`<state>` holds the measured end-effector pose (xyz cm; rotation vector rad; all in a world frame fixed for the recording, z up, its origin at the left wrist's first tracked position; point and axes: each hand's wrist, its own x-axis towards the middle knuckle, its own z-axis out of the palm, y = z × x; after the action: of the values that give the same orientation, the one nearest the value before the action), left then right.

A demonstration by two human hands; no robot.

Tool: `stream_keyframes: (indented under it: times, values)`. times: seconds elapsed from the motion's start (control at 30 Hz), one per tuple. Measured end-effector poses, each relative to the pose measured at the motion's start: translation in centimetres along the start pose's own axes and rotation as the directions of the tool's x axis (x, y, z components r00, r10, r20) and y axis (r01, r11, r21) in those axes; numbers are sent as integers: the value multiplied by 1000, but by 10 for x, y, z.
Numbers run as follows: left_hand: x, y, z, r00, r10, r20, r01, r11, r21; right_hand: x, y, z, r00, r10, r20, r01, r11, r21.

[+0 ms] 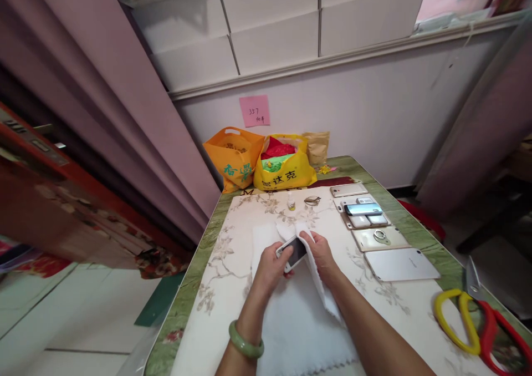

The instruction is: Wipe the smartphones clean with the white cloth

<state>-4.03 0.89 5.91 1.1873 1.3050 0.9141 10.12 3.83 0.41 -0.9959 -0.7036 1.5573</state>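
A small white phone with a dark screen (pixel 296 250) is held above the table's middle, tilted. My left hand (pixel 272 265) grips its left end, with the thumb on the front. My right hand (pixel 319 254) pinches a white cloth (pixel 307 329) against the phone's right end; part of the cloth is folded up along that hand. The rest of the cloth lies flat beneath both hands on the floral table cover. A green bangle (pixel 245 340) circles my left wrist.
Several phones lie along the right side, a silver one (pixel 401 264) nearest. Scissors with yellow and red handles (pixel 457 321) rest at the right edge. Behind are a small bottle (pixel 291 202), glasses (pixel 312 201), an orange bag (pixel 235 157) and a yellow bag (pixel 285 171).
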Motion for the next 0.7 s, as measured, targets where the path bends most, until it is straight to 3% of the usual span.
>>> stream_keyframes:
  times: [0.17, 0.3, 0.5, 0.7]
  values:
    - [4, -12, 21, 981, 25, -194, -61, 982, -178, 4, 0, 2, 1000, -10, 8, 10, 998, 66]
    - [10, -17, 36, 950, -3, -311, -85, 960, -267, 9, 4, 3, 999, -10, -51, 14, 997, 71]
    - [16, -19, 50, 971, 40, -235, -66, 992, -106, 5, 3, 5, 997, 29, -71, -25, 998, 63]
    - [19, -20, 46, 927, 105, -360, -130, 990, -46, -5, 2, 11, 998, -50, 30, 51, 998, -40]
